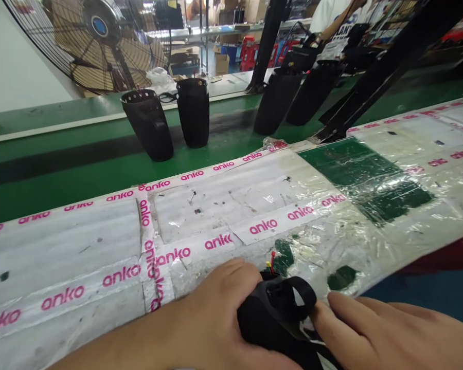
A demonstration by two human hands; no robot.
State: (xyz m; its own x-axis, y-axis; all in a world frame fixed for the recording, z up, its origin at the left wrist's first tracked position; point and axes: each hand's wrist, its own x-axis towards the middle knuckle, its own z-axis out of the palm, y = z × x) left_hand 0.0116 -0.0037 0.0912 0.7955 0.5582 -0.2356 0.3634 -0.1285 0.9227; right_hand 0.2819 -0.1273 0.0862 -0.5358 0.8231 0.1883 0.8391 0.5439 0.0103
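My left hand [204, 318] is curled over the left side of the black housing [272, 316], gripping it; the fingertips are hidden. My right hand [389, 334] touches the housing's right side, fingers straight and pressed together; the thumb is out of sight, so I cannot tell whether it grips. The housing sits at the near edge of the counter [81, 252], its lower part cut off by the frame. Red wires [272, 258] show just behind it, too small to trace.
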